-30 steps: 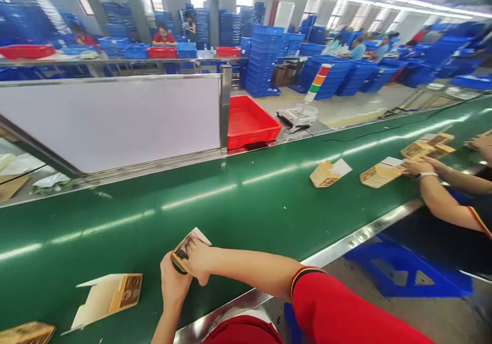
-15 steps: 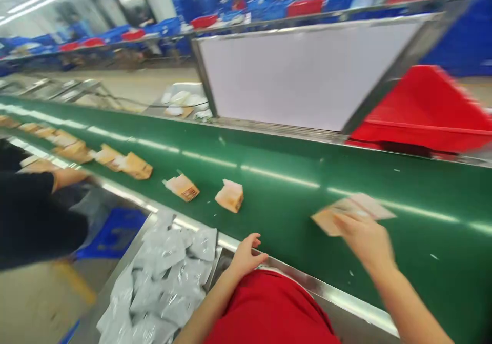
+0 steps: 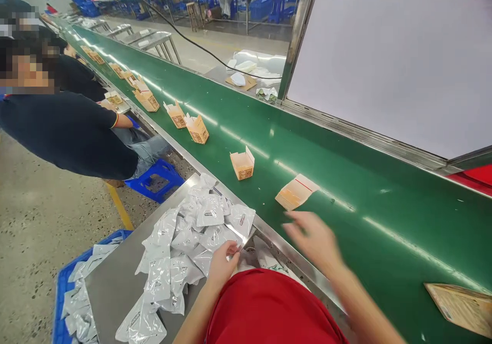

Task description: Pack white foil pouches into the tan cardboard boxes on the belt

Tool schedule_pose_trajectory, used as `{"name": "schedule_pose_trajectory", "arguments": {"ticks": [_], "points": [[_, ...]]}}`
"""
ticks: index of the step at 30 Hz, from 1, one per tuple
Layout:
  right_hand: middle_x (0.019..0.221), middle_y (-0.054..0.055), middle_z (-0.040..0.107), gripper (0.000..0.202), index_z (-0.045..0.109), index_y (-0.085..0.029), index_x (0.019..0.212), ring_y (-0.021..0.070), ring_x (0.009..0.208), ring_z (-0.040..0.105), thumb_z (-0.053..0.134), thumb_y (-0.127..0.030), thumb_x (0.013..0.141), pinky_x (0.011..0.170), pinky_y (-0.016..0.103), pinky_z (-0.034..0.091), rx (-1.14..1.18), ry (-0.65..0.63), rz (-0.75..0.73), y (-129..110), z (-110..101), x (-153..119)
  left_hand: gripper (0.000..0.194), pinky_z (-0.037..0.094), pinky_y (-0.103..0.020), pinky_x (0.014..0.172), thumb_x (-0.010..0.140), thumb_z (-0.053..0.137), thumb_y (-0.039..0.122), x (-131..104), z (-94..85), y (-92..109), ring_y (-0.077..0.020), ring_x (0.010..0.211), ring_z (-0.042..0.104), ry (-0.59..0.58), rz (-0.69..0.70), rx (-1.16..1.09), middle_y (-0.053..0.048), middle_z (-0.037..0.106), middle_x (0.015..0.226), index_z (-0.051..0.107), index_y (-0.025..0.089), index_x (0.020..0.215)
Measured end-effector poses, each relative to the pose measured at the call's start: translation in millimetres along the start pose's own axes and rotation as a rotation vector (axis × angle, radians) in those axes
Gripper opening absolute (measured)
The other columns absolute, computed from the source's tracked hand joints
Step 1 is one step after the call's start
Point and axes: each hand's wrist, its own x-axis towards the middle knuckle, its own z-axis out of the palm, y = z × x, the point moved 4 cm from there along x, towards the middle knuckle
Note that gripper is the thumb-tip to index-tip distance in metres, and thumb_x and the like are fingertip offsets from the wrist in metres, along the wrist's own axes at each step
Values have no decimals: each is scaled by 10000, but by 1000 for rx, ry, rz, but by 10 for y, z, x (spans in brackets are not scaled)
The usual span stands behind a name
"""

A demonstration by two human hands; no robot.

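Left hand [image 3: 223,262] rests on the pile of silver foil packets [image 3: 184,241] on the metal tabletop [image 3: 115,282]. Its fingers pinch the edge of one packet near the top of the pile. The right hand [image 3: 315,241] hangs over the near edge of the green belt [image 3: 346,180]. It is blurry, its fingers are spread, and it holds nothing.

The flat cardboard box [image 3: 295,191] lies on the belt just past the right hand, a little up and to the left of the fingertips. It does not touch the hand. Its long side runs slanted, from near-left to far-right, with a red line close to its far end. The right hand is much nearer to this box than the left hand is. The left hand is lower down and off the belt.

Further left along the belt stands an open little box [image 3: 243,164] with its flaps up. Beyond it are two more open boxes [image 3: 198,128], side by side, and then a long row of boxes going far away. Another flat brown box [image 3: 461,305] lies on the belt at the right edge of the view, well apart from both hands.

A person in a dark shirt [image 3: 65,128] sits at the belt to the left, on a blue stool [image 3: 154,177]. A blue crate [image 3: 63,287] with more packets sits on the floor. A big white panel [image 3: 392,62] stands behind the belt.
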Motion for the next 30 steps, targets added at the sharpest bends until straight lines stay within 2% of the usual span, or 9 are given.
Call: {"name": "schedule_pose_trajectory", "arguments": {"ticks": [5, 8, 11, 14, 18, 21, 25, 28, 30], "points": [[1313, 78, 376, 530, 431, -310, 1301, 264, 1196, 356, 562, -320, 788, 988, 434, 323, -88, -307, 99, -457, 1451, 349, 301, 449, -354, 878, 728, 465, 334, 26, -303, -64, -179, 893, 586, 31, -24, -76, -73, 622, 917, 534, 149, 956], [1137, 34, 527, 450, 511, -273, 1227, 143, 1051, 484, 449, -137, 802, 920, 262, 394, -46, -327, 150, -365, 1612, 406, 347, 453, -369, 874, 724, 467, 367, 102, -460, -102, -186, 889, 587, 4, -15, -89, -80, 618, 915, 522, 142, 983], [1087, -6, 562, 517, 527, -265, 1197, 115, 1001, 517, 438, -69, 728, 886, 218, 408, -23, -285, 203, -247, 1130, 278, 346, 450, -378, 880, 729, 468, 374, 246, -570, -24, -188, 889, 586, -21, 34, -62, -73, 617, 910, 522, 153, 989], [990, -29, 596, 431, 629, -251, 998, 95, 923, 546, 429, -48, 674, 827, 192, 425, 30, -92, 137, -248, 205, 64, 362, 447, -372, 890, 741, 461, 353, 442, -460, 192, -181, 899, 577, -16, 96, -47, -62, 601, 910, 485, 161, 1048], [797, -4, 580, 113, 635, -191, 778, 70, 722, 539, 547, -148, 721, 651, 172, 426, -91, 682, 36, -142, -1050, -129, 650, 384, -391, 993, 682, 560, 292, 689, 261, 622, -210, 1154, 452, -107, 216, -22, -122, 471, 1216, 313, 146, 1266], [784, 10, 576, 78, 627, -176, 751, 67, 713, 536, 554, -149, 744, 644, 173, 430, -241, 869, -47, 137, -1250, -67, 1012, 204, -426, 1115, 556, 712, 289, 839, 975, 1003, -255, 1346, 177, -144, 386, 32, -137, 202, 1434, 133, 156, 1376], [826, 14, 585, 237, 631, -184, 761, 91, 821, 533, 441, -46, 728, 727, 189, 432, -366, 281, -170, 588, -833, 149, 1052, 234, -448, 1096, 484, 764, 280, 989, 1627, 1358, -284, 1318, 242, -80, 470, -12, -146, 250, 1413, 185, 165, 1355], [941, 42, 570, 276, 610, -178, 928, 136, 935, 512, 529, -111, 673, 817, 235, 427, -302, -275, -148, 799, -566, 144, 877, 353, -402, 1025, 540, 711, 267, 989, 1862, 1451, -247, 1197, 418, -138, 478, -87, -118, 416, 1301, 281, 176, 1299], [1043, 74, 539, 494, 561, -159, 1064, 170, 986, 499, 667, -267, 594, 857, 264, 419, -218, -468, -160, 848, -503, 134, 841, 381, -388, 1004, 561, 688, 259, 950, 1925, 1446, -235, 1175, 441, -168, 462, -104, -101, 431, 1288, 287, 190, 1297]]}}
